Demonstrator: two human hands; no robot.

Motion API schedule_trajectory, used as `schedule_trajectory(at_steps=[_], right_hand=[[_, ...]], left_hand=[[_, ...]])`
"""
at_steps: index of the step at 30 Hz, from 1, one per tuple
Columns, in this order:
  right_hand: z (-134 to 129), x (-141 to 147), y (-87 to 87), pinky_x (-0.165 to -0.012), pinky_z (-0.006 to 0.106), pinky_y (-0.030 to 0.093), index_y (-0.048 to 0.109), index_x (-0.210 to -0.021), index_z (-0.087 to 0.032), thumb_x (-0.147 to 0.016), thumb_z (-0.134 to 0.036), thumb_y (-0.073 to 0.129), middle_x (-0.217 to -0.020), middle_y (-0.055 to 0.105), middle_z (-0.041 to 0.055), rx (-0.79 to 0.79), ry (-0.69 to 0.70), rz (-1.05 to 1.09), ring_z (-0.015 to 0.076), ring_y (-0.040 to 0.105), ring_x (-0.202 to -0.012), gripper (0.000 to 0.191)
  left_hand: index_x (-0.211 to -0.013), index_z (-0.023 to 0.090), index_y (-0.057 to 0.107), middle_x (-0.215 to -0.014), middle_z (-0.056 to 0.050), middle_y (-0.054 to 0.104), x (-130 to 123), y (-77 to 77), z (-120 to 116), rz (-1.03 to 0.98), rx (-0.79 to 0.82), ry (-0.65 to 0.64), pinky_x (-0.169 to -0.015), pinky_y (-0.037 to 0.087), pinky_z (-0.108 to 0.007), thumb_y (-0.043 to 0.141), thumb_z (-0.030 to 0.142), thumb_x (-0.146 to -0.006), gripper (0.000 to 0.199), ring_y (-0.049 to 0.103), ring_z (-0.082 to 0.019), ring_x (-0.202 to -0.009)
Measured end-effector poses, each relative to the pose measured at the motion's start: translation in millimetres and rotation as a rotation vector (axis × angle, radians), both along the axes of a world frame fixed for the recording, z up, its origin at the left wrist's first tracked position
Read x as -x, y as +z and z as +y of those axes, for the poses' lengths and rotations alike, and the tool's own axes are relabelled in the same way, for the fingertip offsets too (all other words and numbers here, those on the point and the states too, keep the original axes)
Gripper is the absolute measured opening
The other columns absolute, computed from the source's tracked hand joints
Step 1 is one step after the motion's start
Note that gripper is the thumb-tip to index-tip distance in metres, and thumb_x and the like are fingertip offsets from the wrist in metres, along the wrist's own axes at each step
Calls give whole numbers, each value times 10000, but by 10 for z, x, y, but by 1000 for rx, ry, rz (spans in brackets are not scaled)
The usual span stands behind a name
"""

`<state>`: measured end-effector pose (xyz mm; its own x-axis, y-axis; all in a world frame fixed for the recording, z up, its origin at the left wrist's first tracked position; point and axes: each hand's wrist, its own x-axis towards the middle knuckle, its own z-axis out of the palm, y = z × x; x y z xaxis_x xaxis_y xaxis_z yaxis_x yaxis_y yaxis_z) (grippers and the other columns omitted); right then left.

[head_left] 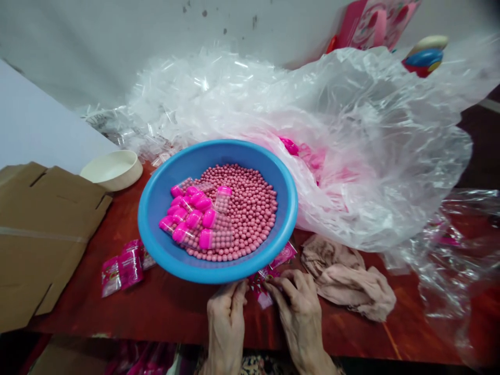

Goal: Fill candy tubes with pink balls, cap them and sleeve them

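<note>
A blue basin (219,276) holds many small pink beads (250,208) and several clear tubes with bright pink caps (193,219). Just below its front rim, my left hand (227,312) has its fingers bent and pressed together; whatever they hold is hidden. My right hand (299,307) is beside it, fingers curled over small pink printed packets (264,298) lying under the basin's edge. Whether the right fingertips grip a packet is too small to tell. Another printed packet (285,254) shows between the basin and a crumpled beige cloth (351,284).
Pink packets (127,265) lie left of the basin, near a cardboard box (47,234) and a cream bowl (113,171). A large clear plastic bag (371,156) with pink pieces spreads behind and right. Clear tubes (187,83) are heaped at the wall. The table's front edge runs below.
</note>
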<state>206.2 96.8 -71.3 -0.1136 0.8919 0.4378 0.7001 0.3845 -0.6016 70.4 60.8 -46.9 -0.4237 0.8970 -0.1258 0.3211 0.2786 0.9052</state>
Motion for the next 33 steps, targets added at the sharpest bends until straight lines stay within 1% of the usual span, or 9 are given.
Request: schedule_trajectory(at_steps=[3,7,13,16,18,21,24,29,33], right_hand=[[14,8,-3,-568,293,429,583,-717,-186,-949,-223,496,-685,556,22,-17,11,39,178,461,-652,250],[21,-20,33,-602,282,457,602,-774,-169,-939,-163,505,-735,572,37,-45,23,106,173,494,-699,192],[-76,-40,100,-676,255,483,658,-812,-209,-869,-77,570,-772,608,25,-111,119,218,166,507,-759,168],[-112,-38,105,-781,297,509,669,-940,-214,-821,-102,643,-945,633,57,-35,84,285,193,561,-884,165],[-110,-43,114,-783,307,538,637,-1045,-190,-811,-138,667,-1011,640,85,66,61,344,208,609,-911,242],[-94,-52,150,-590,215,557,632,-849,-199,-829,-172,654,-759,657,6,219,106,437,154,651,-661,40],[-107,-62,194,-489,168,510,572,-679,-205,-855,-170,613,-610,586,-39,294,129,501,116,598,-521,184],[-193,-171,277,-517,157,498,636,-800,-212,-877,-155,548,-647,597,-24,309,192,509,112,596,-537,130],[-216,-337,414,-568,180,528,689,-843,-222,-866,-171,566,-680,648,5,352,263,456,144,643,-605,135]], left_hand=[[-780,198,768,-619,-47,704,-40,6,10,-48,-2,-6,-599,459,-280,538,332,-851,276,589,-186,-546],[-712,204,768,-647,-50,723,-68,48,30,-164,7,28,-597,471,-251,615,331,-810,221,603,-175,-576],[-712,184,780,-589,-23,722,-207,144,145,-512,33,82,-573,513,-243,750,334,-703,153,633,-168,-566],[-800,202,785,-735,-27,768,-290,159,186,-688,-6,152,-709,536,-285,727,285,-733,122,671,-184,-698],[-787,208,786,-730,-21,769,-322,163,191,-770,-24,188,-694,537,-275,740,248,-719,91,668,-173,-688],[-718,205,788,-649,-4,750,-343,177,178,-837,-31,222,-659,526,-234,772,204,-684,37,635,-132,-614],[-693,184,789,-597,-1,728,-366,224,167,-887,-24,237,-640,522,-223,797,185,-650,44,615,-120,-587],[-589,155,751,-566,-4,705,-441,359,173,-1008,6,255,-496,473,-191,821,149,-577,71,543,-89,-484],[-539,153,707,-517,17,645,-487,467,178,-1068,7,282,-456,446,-181,864,227,-520,174,521,-88,-474]])
